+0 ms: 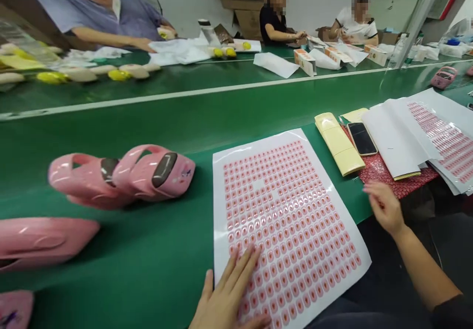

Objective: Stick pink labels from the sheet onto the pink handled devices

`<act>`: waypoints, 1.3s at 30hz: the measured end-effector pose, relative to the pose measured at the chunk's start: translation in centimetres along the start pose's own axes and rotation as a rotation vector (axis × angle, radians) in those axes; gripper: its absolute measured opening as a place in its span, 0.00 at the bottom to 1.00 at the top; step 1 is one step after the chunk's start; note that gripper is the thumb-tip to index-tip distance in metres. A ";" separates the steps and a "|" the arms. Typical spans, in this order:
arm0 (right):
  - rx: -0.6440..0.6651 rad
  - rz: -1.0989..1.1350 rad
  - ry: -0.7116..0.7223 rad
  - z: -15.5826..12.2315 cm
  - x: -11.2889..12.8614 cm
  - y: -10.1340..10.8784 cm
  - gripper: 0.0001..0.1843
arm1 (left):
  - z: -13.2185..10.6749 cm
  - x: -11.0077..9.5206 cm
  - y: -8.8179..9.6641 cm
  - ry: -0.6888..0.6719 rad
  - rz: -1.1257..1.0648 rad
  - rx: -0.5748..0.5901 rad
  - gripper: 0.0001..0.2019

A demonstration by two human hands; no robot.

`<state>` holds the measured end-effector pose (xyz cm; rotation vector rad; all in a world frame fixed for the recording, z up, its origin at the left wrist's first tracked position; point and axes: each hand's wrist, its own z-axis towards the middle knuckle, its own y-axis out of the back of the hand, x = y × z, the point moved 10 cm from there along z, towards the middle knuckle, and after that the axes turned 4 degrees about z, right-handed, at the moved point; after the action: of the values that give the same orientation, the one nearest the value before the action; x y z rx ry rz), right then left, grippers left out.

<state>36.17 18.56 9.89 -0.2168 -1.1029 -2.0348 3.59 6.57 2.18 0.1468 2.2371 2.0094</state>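
Note:
A white sheet (219, 196) printed with rows of small pink oval stickers lies on the green bench top; a few stickers are gone from its upper part. My left hand (231, 289) rests on the lower left of this sheet, fingers stretched out and apart. Off the sheet's right side, my right hand (386, 208) hovers near the bench edge with fingers curled together; whatever is between the fingertips, if anything, is too small to make out. Left of the sheet stand two glossy pink plastic shells (158, 171) with dark windows, one overlapping the other.
More pink shells (44, 240) lie at the left edge. A folded yellow paper (340, 144), a phone (362, 138), and further sticker sheets (447, 142) are at right. Across the green belt (166, 117), several people sit behind papers, small boxes and beige-and-yellow pieces.

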 end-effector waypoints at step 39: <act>0.881 -0.081 0.365 -5.0 6.0 -11.1 0.39 | -1.3 -3.0 3.5 -0.167 0.190 -0.541 0.32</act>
<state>25.30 14.69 2.74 0.6239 -1.6452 -1.3921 6.26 5.23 5.86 0.4600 1.5649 2.5100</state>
